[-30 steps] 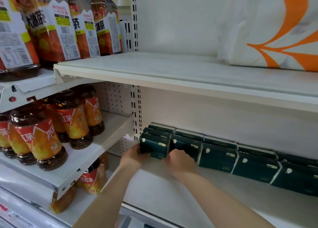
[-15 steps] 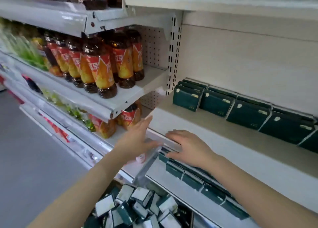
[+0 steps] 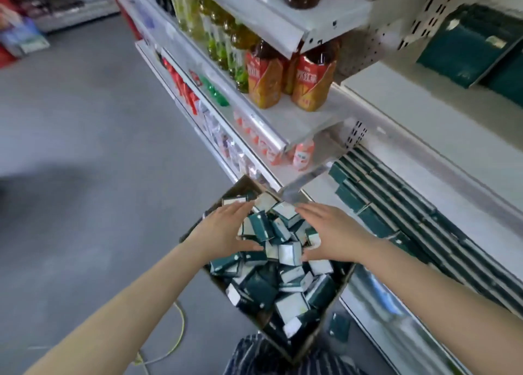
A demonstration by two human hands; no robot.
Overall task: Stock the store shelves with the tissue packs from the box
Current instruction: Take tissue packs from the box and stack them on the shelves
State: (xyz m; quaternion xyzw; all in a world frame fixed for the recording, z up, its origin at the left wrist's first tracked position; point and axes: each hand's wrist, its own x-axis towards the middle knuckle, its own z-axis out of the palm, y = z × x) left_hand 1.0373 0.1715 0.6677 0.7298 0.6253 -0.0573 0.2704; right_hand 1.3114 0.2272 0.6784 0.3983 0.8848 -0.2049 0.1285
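Note:
A cardboard box on the floor holds several loose dark green and white tissue packs. My left hand hovers over the pile's left side with straight fingers and nothing in it. My right hand is over the right side, fingers spread, also holding nothing. Between the two hands lies a heap of packs. Rows of stocked green packs fill the low shelf to the right. More packs stand on the shelf above.
Bottled drinks fill the white shelves to the left of the tissue bay. Grey floor spreads to the left. A single green pack lies on the floor by the box. A yellow cord curls beside my striped clothing.
My view swung down from the middle shelf to the box. Both hands left the stocked packs, dropped past the shelf edge and now spread over the loose packs in the box.

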